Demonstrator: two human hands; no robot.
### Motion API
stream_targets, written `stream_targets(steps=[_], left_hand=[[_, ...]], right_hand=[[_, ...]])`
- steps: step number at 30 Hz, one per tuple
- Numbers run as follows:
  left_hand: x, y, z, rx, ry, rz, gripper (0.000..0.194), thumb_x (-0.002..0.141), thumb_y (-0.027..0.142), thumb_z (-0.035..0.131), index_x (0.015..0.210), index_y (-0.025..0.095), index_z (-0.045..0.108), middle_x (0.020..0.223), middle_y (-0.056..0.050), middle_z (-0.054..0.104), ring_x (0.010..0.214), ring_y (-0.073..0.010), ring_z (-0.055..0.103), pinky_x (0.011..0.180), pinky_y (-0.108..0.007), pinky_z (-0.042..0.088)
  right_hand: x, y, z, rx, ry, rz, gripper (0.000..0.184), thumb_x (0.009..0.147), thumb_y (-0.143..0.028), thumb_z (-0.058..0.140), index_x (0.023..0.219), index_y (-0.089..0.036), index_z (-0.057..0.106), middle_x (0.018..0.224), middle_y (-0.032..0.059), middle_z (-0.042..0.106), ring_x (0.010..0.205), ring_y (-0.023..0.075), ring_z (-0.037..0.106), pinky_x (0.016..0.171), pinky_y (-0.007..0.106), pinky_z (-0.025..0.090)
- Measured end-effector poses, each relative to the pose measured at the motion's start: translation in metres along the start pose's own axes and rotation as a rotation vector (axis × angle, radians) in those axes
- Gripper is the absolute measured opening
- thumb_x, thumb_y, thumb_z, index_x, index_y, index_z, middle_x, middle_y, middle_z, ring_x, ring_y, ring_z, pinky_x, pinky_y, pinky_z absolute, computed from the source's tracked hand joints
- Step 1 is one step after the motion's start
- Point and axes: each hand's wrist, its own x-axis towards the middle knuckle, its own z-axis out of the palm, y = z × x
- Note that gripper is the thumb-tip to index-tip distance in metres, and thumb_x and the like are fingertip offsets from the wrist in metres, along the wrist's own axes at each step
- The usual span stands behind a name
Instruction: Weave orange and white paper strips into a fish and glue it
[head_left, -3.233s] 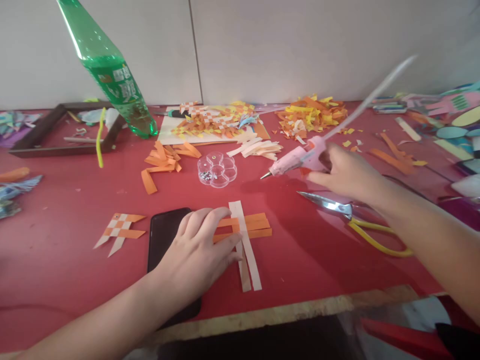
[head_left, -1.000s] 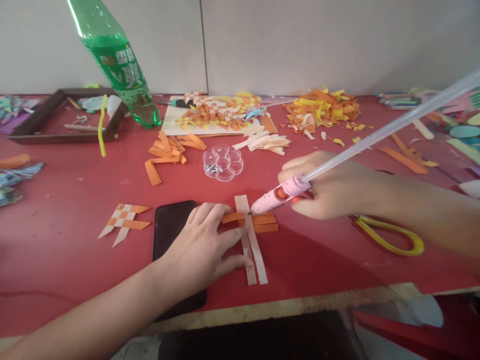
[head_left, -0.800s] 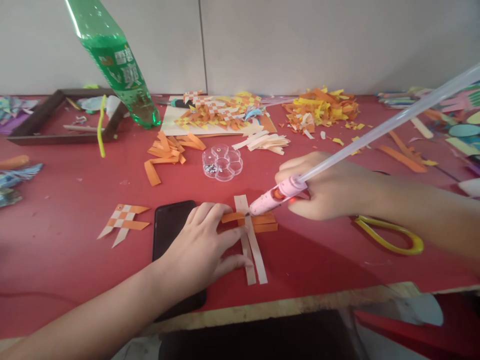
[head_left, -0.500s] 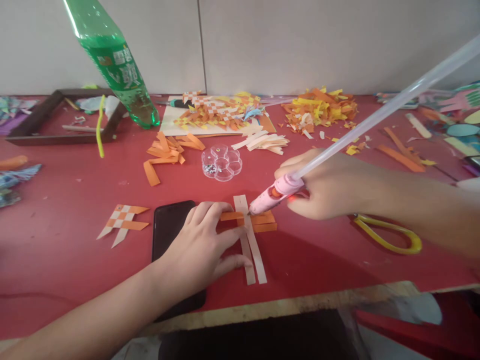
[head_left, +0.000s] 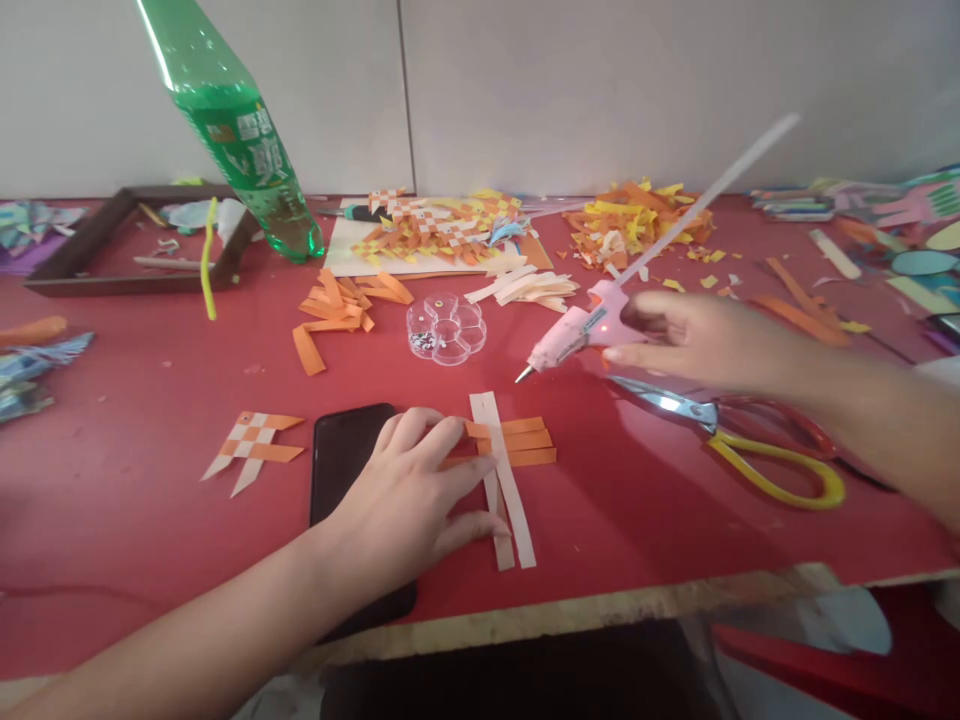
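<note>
Glue gun (head_left: 571, 338) slants tip-down leftward, right fingers (head_left: 667, 302) around it; left fingers (head_left: 466, 480) spread on strips (head_left: 514, 500).

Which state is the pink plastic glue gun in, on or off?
Apparently on: a small red light glows on the glue gun, held in the right hand.

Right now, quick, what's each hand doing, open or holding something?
Left hand: open, fingertips on the crossed paper strips.
Right hand: closed around the pink glue gun, its nozzle off the strips.
</note>
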Motion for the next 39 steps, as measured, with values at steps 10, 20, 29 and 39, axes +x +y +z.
stream_targets(steps=[10, 20, 29, 39], left_hand=[[0.000, -0.002, 0.000, -0.032, 0.005, 0.020, 0.044, 0.088, 0.054, 0.059, 0.116, 0.021, 0.070, 0.125, -0.010, 0.064, 0.106, -0.0314, 0.046, 0.091, -0.051, 0.042], [0.001, -0.002, 0.000, -0.046, 0.005, 0.057, 0.043, 0.090, 0.052, 0.058, 0.113, 0.018, 0.072, 0.131, -0.007, 0.064, 0.109, -0.0310, 0.049, 0.091, -0.050, 0.044], [0.000, -0.002, 0.001, -0.044, 0.010, 0.043, 0.043, 0.089, 0.049, 0.061, 0.117, 0.017, 0.068, 0.136, -0.006, 0.062, 0.107, -0.0306, 0.050, 0.089, -0.050, 0.046], [-0.002, -0.002, 0.002, -0.059, 0.010, 0.041, 0.036, 0.092, 0.040, 0.059, 0.121, 0.019, 0.066, 0.137, -0.006, 0.060, 0.110, -0.0304, 0.048, 0.092, -0.050, 0.045]], right_hand=[[-0.013, 0.009, 0.017, -0.300, 0.118, 0.022, 0.021, 0.088, -0.037, 0.053, 0.092, -0.021, 0.066, 0.097, 0.0155, 0.067, 0.092, 0.0339, 0.062, 0.078, 0.044, 0.046], [-0.034, -0.065, 0.064, -0.075, 0.225, -0.692, 0.026, 0.087, -0.016, 0.059, 0.114, -0.016, 0.062, 0.102, 0.0084, 0.069, 0.094, 0.0226, 0.061, 0.088, 0.042, 0.051], [-0.040, -0.053, 0.090, -0.087, 0.238, -0.787, 0.019, 0.085, -0.012, 0.063, 0.103, -0.012, 0.069, 0.100, 0.0092, 0.072, 0.099, 0.0242, 0.061, 0.088, 0.043, 0.053], [-0.042, -0.051, 0.095, -0.102, 0.200, -0.759, 0.025, 0.087, -0.017, 0.061, 0.109, -0.010, 0.068, 0.105, 0.0106, 0.071, 0.101, 0.0264, 0.058, 0.088, 0.045, 0.053]])
